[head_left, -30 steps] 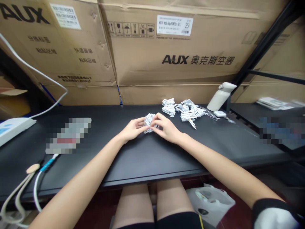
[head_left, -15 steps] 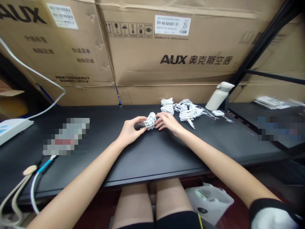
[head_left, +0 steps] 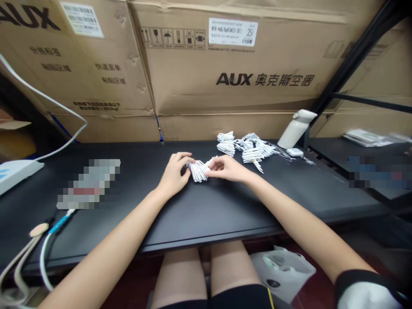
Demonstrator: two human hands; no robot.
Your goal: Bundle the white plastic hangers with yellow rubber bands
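Note:
A bundle of thin white strips (head_left: pixel 199 171) is held between my hands over the middle of the black table; I cannot tell what the strips are. At its left end my left hand (head_left: pixel 175 171) grips with thumb and fingers, the thumb low and the fingers curled over the top. My right hand (head_left: pixel 227 168) pinches the right side of the bundle between thumb and curled fingers. Behind my right hand lie more bundles of the same white strips (head_left: pixel 254 150), some neatly stacked, others fanned out.
Cardboard boxes (head_left: pixel 193 94) stand along the table's back edge. A white bottle (head_left: pixel 295 131) and a small white case (head_left: pixel 295 152) are at the back right. On the left lie a blurred-out flat item (head_left: pixel 92 182), a cable (head_left: pixel 61 221) and a power strip (head_left: pixel 19 171). A plastic bag (head_left: pixel 286 270) is below.
The bundle has turned so its strips now fan out toward me. My right hand has closed from loosely spread fingers to a pinch on its right side.

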